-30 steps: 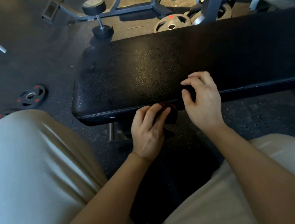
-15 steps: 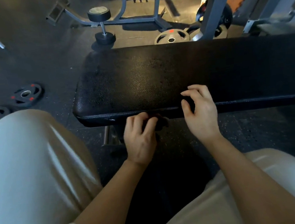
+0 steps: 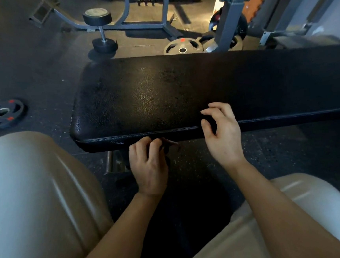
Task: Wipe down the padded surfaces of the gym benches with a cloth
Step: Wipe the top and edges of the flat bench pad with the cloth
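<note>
Along the bench pad front edge, left hand grips dark cloth (side-wiping step); right hand loosely curled, empty. Next: sweep sideways.

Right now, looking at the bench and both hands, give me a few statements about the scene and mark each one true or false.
1. The left hand holds a dark cloth at the near side edge of the bench pad. True.
2. The right hand grips the cloth. False: it holds nothing, its fingers loosely curled over the pad's near edge.
3. A dumbbell stands on end on the floor beyond the bench. True.
4. A weight plate lies on top of the pad. False: it lies on the floor, left of the bench.
5. The bench pad is red. False: it is black.
</note>
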Motion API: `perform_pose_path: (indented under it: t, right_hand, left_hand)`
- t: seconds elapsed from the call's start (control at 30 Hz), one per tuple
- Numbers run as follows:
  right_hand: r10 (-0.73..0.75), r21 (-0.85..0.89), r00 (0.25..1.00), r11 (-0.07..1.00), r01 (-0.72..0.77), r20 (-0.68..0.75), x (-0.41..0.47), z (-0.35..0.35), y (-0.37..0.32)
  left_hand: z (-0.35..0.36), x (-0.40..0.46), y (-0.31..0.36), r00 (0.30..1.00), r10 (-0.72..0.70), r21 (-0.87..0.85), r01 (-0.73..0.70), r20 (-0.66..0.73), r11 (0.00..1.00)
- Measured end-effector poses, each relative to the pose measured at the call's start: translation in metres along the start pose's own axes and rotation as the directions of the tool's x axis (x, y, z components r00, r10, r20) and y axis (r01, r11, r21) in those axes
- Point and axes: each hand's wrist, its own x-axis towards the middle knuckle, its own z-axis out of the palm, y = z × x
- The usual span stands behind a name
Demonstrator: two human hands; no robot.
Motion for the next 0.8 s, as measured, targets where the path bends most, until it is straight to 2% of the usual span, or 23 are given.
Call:
perform_pose_path:
  t: [0.13,0.3,0.47,0.5,0.63,0.8]
  right_hand:
    - [0.026,-0.018,1.000,0.999,-0.026,0.006,-0.001,0.002,-0.004]
    - [0.001,-0.015,1.000,1.000,0.000,0.013,-0.003,-0.003,-0.003]
    - [0.027,0.042,0.999,0.999,-0.027,-0.019,-0.004,-0.004,-0.005]
    - [0.026,0.047,0.999,0.999,-0.024,-0.045,-0.003,-0.002,-0.007]
    - [-0.057,0.032,0.994,0.998,0.060,-0.093,-0.001,0.007,-0.022]
    - [-0.148,0.019,0.987,0.989,0.149,-0.065,0.005,0.020,-0.031]
  left_hand:
    - [0.010,0.011,0.022,0.995,0.100,-0.086,-0.099,0.008,0.991]
    - [0.013,0.020,0.024,0.982,0.187,-0.070,-0.187,0.003,0.980]
    - [-0.014,0.011,-0.002,1.000,0.001,-0.083,0.001,0.022,0.997]
    - [-0.017,0.012,-0.001,1.000,0.004,-0.087,-0.002,0.017,0.996]
    - [-0.011,0.024,0.020,0.971,0.227,-0.127,-0.217,0.072,0.968]
    - [-0.029,0.011,-0.013,0.984,0.149,-0.007,-0.149,0.094,0.989]
